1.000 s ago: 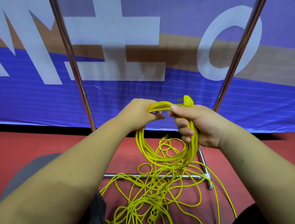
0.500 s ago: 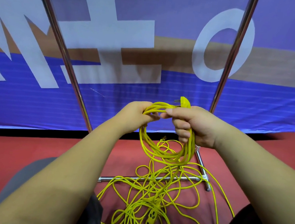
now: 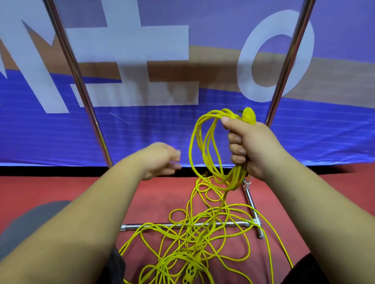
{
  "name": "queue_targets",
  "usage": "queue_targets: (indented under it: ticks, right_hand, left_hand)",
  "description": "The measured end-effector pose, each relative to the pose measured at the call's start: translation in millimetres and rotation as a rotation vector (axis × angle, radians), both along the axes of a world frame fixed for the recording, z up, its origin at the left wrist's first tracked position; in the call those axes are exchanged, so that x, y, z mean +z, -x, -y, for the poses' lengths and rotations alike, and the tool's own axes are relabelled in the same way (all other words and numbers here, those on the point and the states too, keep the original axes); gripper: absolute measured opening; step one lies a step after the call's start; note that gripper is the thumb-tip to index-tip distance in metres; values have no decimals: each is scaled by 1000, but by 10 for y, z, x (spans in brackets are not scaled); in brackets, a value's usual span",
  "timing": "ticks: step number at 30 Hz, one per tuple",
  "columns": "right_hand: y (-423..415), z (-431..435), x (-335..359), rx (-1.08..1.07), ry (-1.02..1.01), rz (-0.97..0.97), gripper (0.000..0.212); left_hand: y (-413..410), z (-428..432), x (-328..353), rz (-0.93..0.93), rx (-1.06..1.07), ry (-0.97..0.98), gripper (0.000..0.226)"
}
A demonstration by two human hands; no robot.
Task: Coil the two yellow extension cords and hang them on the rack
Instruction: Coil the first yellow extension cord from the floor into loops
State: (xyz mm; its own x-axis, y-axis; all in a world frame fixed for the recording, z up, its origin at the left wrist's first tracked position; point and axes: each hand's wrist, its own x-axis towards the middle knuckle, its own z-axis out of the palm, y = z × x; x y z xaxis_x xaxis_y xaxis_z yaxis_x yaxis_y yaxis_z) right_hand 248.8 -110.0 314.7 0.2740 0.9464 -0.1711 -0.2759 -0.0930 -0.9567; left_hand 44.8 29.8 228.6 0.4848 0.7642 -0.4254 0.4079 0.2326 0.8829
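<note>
My right hand grips a small coil of yellow extension cord, with the cord's yellow plug sticking up above my thumb. From the coil the cord runs down into a loose yellow tangle on the red floor, where a yellow socket block lies. My left hand hangs apart from the coil, lower and to its left, fingers loosely curled and holding nothing. The chrome rack has a left upright, a right upright and a base bar under the tangle.
A blue, tan and white banner stands right behind the rack. Red floor spreads to the left. My knees frame the tangle at the bottom. The rack's foot bar juts toward me on the right.
My left hand let go of the coil and dropped down to the left. My right hand lifted the coil slightly, and its loops now hang open.
</note>
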Motion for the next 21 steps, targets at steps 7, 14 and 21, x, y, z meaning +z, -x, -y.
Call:
queue_targets:
  ticks: [7, 14, 21]
  right_hand:
    - [-148, 23, 67, -136, -72, -153, 27]
    - [-237, 59, 149, -142, -146, -288, 26]
    - [-468, 117, 221, -175, -181, -317, 27]
  left_hand:
    - [-363, 688, -984, -516, -811, -345, 81]
    - [-433, 1009, -1669, -790, -1067, -308, 29]
    - [-278, 780, -1532, -1016, -971, -411, 24]
